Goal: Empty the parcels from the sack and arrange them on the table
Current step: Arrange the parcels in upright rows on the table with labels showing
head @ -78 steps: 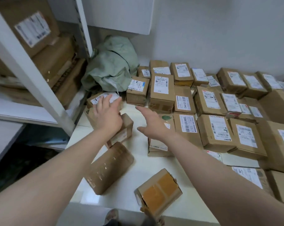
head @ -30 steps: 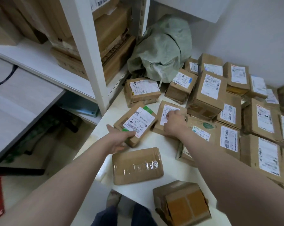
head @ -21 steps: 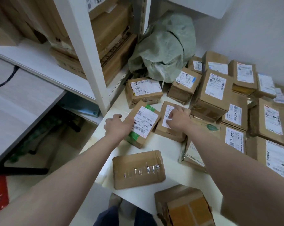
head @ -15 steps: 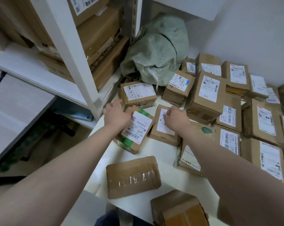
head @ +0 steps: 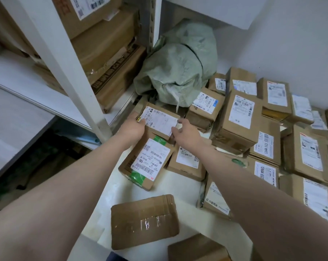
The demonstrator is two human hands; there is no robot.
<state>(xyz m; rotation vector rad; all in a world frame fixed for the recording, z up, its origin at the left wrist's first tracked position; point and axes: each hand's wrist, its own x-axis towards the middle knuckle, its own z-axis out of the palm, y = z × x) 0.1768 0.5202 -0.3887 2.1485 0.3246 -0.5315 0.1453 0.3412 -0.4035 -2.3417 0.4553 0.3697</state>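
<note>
A crumpled green sack lies in the back corner of the white table. In front of it sits a labelled cardboard parcel. My left hand holds its left end and my right hand holds its right end. Just below lie a parcel with green tape and a smaller labelled parcel. Several labelled parcels stand in rows on the right. A plain taped parcel lies near the front edge.
A white shelf post rises at the left, with large cardboard boxes stacked on the shelf behind it. Another parcel sits at the bottom edge of view. The white wall closes the back right.
Both hands left the two parcels in front and moved back to the labelled parcel by the sack, now holding its ends. The green-taped parcel has been turned and lies closer to me.
</note>
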